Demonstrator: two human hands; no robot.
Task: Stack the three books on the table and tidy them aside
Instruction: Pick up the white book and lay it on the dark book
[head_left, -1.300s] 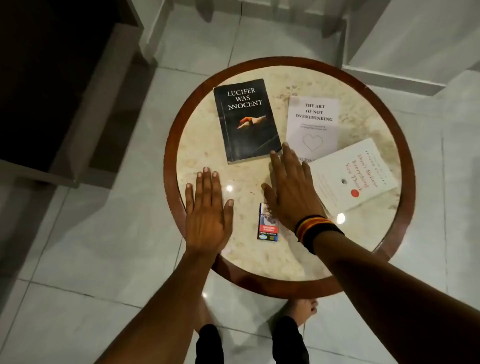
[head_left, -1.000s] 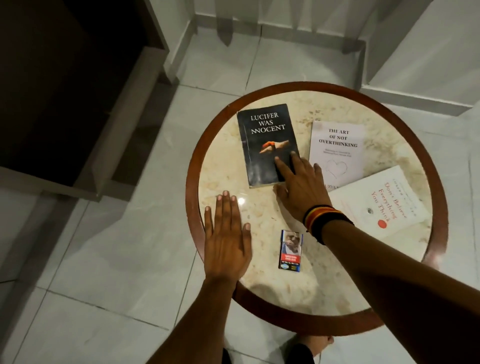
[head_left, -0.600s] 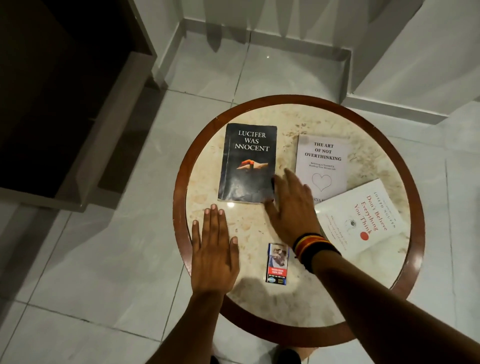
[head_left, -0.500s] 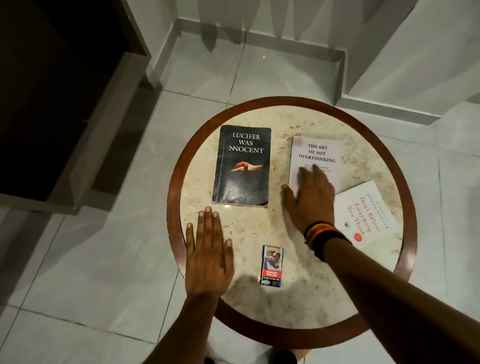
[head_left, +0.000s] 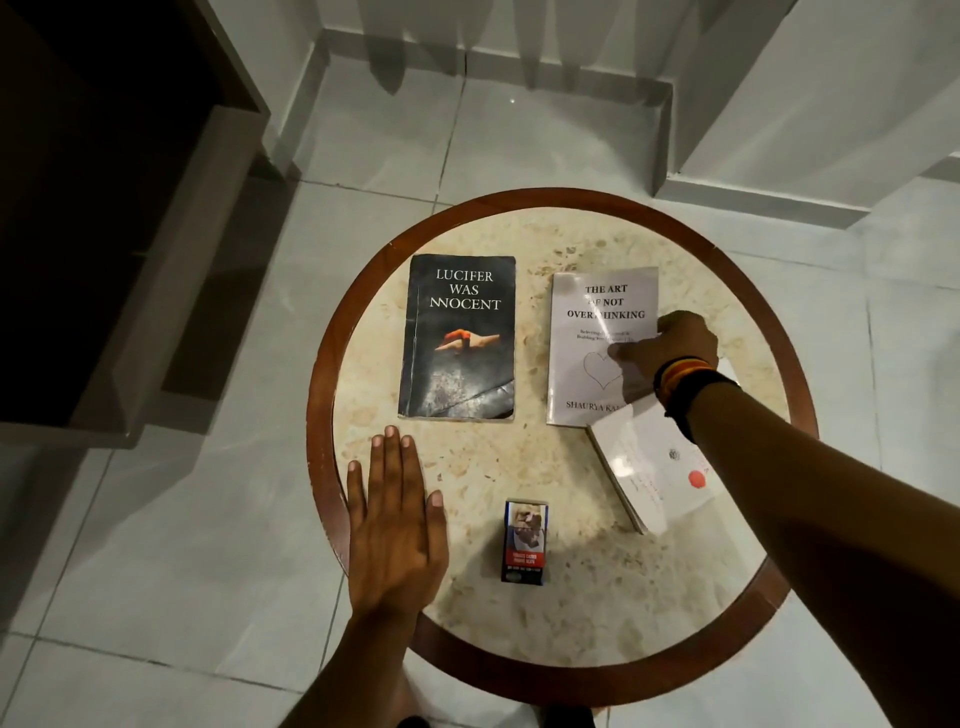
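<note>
Task status: early stage. No stack exists yet; all three books lie flat and face up on the round table.

1. The black book lies alone on the left half of the top, square to the viewer, touching nothing else.
2. The pale grey book lies to its right, with a clear gap between them. The right hand is curled over this book's right edge, thumb pressed on the cover near the heart drawing, fingers tucked at the edge. By appearance this is a grip in preparation for lifting; the book does not look raised yet.
3. The white book lies at an angle near the right rim, its upper corner overlapping the grey book's lower right corner. The right forearm crosses above it.

The left hand lies flat, palm down, fingers extended and close together, on the near left rim, holding nothing.

Remaining: place the books one on another, then move the pile aside.

Surface: mottled cream stone top inside a reddish-brown wooden rim. A small cigarette pack lies near the front. Room: glossy pale floor tiles, white skirting, dark furniture at left
</note>
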